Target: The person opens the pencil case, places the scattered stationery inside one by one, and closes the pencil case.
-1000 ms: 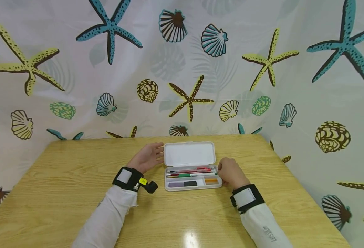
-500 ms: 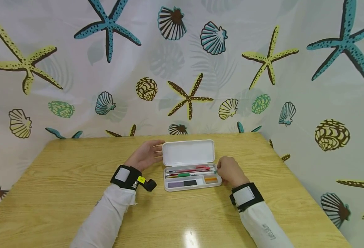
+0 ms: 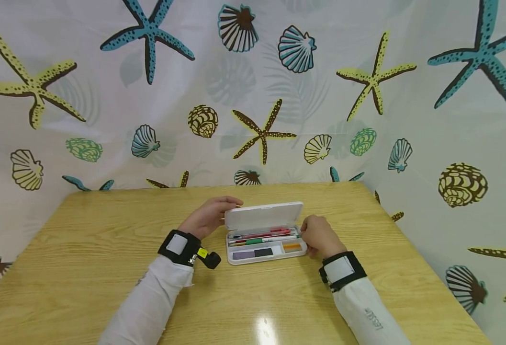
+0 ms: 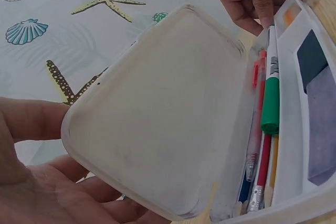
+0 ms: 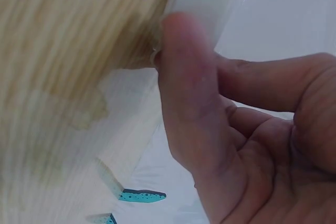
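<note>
A white plastic pencil case [image 3: 231, 260] lies on the table, its lid [image 3: 261, 216] raised and leaning forward. My left hand [image 3: 207, 218] is at the lid's left end, with fairly straight fingers behind it; in the left wrist view a fingertip meets the lid's edge. My right hand [image 3: 321, 237] pinches the case's right end, its thumb [image 5: 189, 72] against the white plastic in the right wrist view. Inside the case lie a green-and-white marker [image 4: 271, 98], a red pen [image 4: 260, 103], several pencils, a purple-and-black block [image 4: 323, 124] and a small orange piece [image 3: 291, 247].
The case stands on a wood-grain table [image 3: 253, 292]. Behind and to the right hangs a white cloth [image 3: 184, 86] printed with starfish and shells. Each wrist carries a black strap [image 3: 343, 273] over a white sleeve.
The lid has swung up and forward from lying back. My left hand has moved slightly right with it, its fingers now behind the lid. My right hand stays at the case's right end.
</note>
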Demonstrator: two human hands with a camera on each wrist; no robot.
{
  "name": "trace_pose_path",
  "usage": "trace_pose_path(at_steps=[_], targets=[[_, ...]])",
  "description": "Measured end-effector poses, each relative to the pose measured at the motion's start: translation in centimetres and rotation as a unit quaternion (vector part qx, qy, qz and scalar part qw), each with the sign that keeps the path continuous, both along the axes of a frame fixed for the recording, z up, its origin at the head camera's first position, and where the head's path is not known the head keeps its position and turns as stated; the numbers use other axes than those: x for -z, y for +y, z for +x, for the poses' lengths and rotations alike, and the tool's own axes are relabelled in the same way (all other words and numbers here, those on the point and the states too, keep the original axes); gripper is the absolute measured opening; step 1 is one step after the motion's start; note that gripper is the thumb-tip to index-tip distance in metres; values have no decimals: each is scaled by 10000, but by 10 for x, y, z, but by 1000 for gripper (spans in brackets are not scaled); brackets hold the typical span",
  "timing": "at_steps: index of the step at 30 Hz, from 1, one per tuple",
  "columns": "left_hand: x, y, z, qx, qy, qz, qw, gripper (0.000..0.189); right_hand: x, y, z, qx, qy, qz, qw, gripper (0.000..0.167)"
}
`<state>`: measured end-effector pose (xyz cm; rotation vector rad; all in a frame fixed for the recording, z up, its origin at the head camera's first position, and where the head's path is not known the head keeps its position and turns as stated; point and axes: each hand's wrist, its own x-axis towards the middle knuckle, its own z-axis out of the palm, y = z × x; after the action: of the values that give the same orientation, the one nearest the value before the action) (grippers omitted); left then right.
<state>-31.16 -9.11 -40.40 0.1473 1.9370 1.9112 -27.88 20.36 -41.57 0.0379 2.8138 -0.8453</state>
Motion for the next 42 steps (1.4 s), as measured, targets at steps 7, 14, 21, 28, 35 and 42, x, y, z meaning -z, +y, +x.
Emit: trace_pose_path(at_steps=[7,14,21,28,35,42], targets=[[2,1,1,598,317,-349,9971,39,-2,-2,1,-43,49,30,10000,16],[1,5,4,1085,696,-885,9877,39,-4,2,1,-245,71,19,9997,19],[-1,6,7,1339,878,-1040,9816,40,-7,13,-2,-287,-69,-216,9993,23],[-3,7,11,1652,1044,-1520,9689,40,-12,15,-6,-293,1115,141,9932,27],[-7,9,16,1697,1111,-1845,9617,39,-16,5,-6,-714,1980,182,9774,31],[-5,11,17,1828,1219,-2161,9513,37,-19,0,-3,-889,1603,-452,9820,43]])
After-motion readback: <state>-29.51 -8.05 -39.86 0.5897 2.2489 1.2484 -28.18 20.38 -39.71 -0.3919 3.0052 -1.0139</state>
